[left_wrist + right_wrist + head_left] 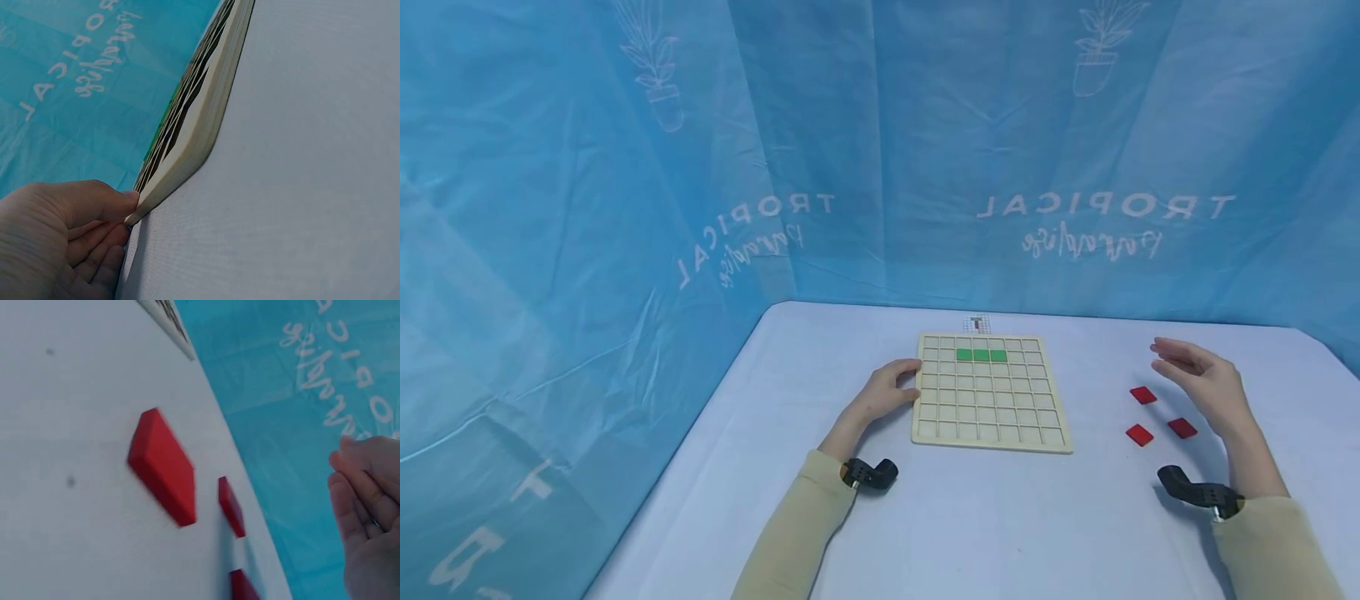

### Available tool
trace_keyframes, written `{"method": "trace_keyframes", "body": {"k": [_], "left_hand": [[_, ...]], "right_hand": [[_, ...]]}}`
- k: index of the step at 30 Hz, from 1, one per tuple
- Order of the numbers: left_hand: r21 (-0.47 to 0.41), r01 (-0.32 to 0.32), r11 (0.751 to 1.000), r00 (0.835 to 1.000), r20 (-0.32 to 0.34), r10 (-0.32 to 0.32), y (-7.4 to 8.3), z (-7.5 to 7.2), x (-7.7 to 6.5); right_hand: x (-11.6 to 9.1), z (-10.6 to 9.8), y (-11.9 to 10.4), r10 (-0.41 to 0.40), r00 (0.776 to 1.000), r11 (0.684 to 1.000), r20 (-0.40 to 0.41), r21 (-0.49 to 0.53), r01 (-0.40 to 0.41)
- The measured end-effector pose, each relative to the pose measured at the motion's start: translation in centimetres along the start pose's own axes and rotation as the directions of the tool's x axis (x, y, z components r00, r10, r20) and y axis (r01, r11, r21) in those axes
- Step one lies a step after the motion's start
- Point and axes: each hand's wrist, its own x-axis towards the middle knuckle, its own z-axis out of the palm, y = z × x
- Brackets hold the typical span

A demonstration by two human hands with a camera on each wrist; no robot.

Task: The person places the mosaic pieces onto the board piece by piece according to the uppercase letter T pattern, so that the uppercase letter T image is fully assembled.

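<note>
The left hand (883,392) is spread between thumb and forefinger, whose tips are rested against the edge of the grid board (984,413), which is set directly to its right with three green tiles (981,355) in a row beyond the hand. The right hand (1210,385) is raised over the worktop (970,525), empty, its thumb parted slightly from loosely bent fingers, and three red tiles (1139,435) are scattered just to its left and nearer side.
</note>
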Motion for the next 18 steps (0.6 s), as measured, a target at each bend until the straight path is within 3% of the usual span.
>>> {"method": "trace_keyframes", "body": {"k": [11, 18], "left_hand": [[-0.016, 0.016, 1.000, 1.000, -0.001, -0.016, 0.0, 0.0, 0.1], [-0.010, 0.010, 1.000, 1.000, 0.001, -0.010, -0.3, 0.1, 0.1]], "right_hand": [[0.4, 1.2, 3.5, 0.015, 0.990, 0.995, 0.140, -0.099, -0.001], [-0.1, 1.4, 3.7, 0.004, 0.968, 0.991, 0.251, -0.127, 0.029]]}}
